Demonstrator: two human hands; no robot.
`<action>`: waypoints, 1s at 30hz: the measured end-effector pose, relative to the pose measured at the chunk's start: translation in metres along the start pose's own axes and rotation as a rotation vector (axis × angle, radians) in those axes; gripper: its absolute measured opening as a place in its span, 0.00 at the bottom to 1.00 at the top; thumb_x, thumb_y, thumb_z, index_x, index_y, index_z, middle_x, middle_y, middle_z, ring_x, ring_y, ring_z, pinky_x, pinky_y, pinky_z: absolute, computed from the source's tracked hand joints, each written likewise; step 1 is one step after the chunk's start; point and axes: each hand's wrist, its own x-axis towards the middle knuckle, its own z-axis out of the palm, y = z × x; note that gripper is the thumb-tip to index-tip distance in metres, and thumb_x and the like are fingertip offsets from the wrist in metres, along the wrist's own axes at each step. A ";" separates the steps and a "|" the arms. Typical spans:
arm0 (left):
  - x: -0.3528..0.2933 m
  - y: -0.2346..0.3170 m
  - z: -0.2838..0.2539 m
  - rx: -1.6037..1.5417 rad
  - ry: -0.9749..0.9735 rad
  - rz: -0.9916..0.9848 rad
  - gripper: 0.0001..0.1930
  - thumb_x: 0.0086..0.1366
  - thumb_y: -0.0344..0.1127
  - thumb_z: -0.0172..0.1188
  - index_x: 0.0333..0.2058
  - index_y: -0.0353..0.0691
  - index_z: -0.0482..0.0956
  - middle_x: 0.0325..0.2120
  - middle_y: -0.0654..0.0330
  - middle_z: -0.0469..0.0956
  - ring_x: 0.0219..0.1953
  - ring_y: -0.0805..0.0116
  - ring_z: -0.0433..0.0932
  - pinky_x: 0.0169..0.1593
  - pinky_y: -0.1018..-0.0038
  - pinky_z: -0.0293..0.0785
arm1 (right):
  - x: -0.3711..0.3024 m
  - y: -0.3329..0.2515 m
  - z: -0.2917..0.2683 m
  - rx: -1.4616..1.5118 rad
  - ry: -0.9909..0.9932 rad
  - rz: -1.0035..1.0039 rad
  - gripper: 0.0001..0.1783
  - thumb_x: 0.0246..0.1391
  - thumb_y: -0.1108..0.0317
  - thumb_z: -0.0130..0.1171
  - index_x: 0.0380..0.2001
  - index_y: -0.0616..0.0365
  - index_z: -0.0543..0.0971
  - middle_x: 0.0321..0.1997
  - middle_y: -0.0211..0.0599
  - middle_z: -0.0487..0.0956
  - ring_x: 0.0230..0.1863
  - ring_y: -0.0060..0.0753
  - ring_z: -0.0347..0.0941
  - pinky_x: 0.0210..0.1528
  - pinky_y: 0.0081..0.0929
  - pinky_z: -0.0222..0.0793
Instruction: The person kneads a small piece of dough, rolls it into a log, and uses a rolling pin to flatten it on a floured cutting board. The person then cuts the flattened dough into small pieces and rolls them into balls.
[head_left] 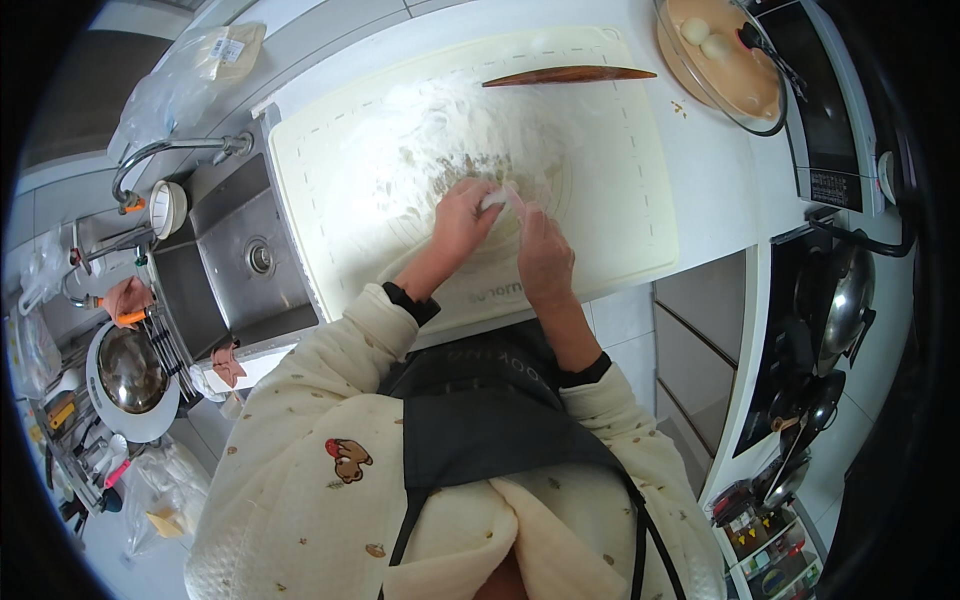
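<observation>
- The person's cream jacket [290,490] lies nearest the camera, scattered with small brown motifs and bearing a brown bear patch [350,460] with a touch of red.
- Over it hangs a black apron [500,440]; dim lettering crosses its upper part, bent by the folds.
- The left hand [463,215] has its fingers closed in a pinch on a small white piece [494,199], soft-looking, its exact kind too small to tell.
- The right hand [546,258] has its fingers curled in at the other side of that piece; whether they grip it too, I cannot tell.
- The white piece is between the two hands, over the middle of a pale mat [640,215] on the white bench [715,190].
- White powder [430,120] covers much of the mat. Dashed lines run near its borders, and grey lettering shows at the near edge, upside down to the wearer.
- A dark wooden rolling pin [570,76] with tapered ends lies across the mat's far right part.
- At the far right corner stands a glass bowl [672,62] holding two pale balls [704,38], beside a microwave [830,110] with a small block of print on its front.
- Far left, a plastic bag [185,95] carries a white label [228,48] with barcode-like lines, too small to read.
</observation>
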 end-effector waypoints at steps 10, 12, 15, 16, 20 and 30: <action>0.000 -0.002 0.000 0.040 -0.017 0.061 0.11 0.56 0.29 0.66 0.40 0.41 0.81 0.38 0.55 0.81 0.41 0.51 0.79 0.44 0.63 0.77 | 0.001 -0.010 -0.002 -0.073 -0.029 -0.008 0.17 0.54 0.77 0.56 0.49 0.61 0.73 0.34 0.38 0.77 0.37 0.41 0.78 0.32 0.34 0.77; 0.001 -0.002 0.000 0.048 -0.025 0.056 0.11 0.56 0.29 0.66 0.39 0.40 0.81 0.39 0.55 0.81 0.42 0.51 0.79 0.45 0.63 0.77 | 0.002 -0.008 -0.002 -0.089 -0.018 -0.027 0.18 0.54 0.77 0.56 0.49 0.62 0.72 0.35 0.37 0.76 0.37 0.40 0.78 0.32 0.34 0.77; 0.000 -0.003 0.000 0.047 -0.028 0.058 0.11 0.55 0.29 0.66 0.39 0.40 0.81 0.39 0.56 0.81 0.42 0.51 0.79 0.45 0.63 0.77 | 0.005 -0.011 -0.005 -0.100 -0.056 -0.027 0.19 0.53 0.76 0.56 0.50 0.62 0.72 0.35 0.37 0.76 0.37 0.40 0.77 0.32 0.33 0.77; 0.000 -0.004 0.001 0.045 -0.028 0.060 0.11 0.55 0.29 0.66 0.39 0.40 0.81 0.40 0.56 0.81 0.42 0.51 0.79 0.46 0.63 0.77 | 0.006 -0.010 -0.005 -0.103 -0.050 -0.028 0.19 0.53 0.76 0.56 0.49 0.62 0.72 0.35 0.37 0.76 0.37 0.40 0.77 0.32 0.34 0.77; 0.002 -0.002 -0.001 0.015 -0.023 0.079 0.12 0.55 0.29 0.66 0.39 0.40 0.81 0.40 0.57 0.81 0.42 0.52 0.79 0.46 0.62 0.77 | 0.008 -0.011 -0.005 -0.097 -0.082 -0.012 0.18 0.54 0.76 0.56 0.49 0.62 0.72 0.35 0.38 0.76 0.37 0.40 0.77 0.31 0.34 0.77; 0.004 -0.004 0.000 -0.055 0.028 0.018 0.09 0.60 0.28 0.62 0.41 0.38 0.80 0.38 0.53 0.80 0.39 0.52 0.80 0.42 0.65 0.77 | 0.026 -0.011 0.005 -0.201 -0.199 0.016 0.23 0.60 0.67 0.52 0.59 0.45 0.71 0.28 0.31 0.77 0.25 0.35 0.80 0.24 0.32 0.76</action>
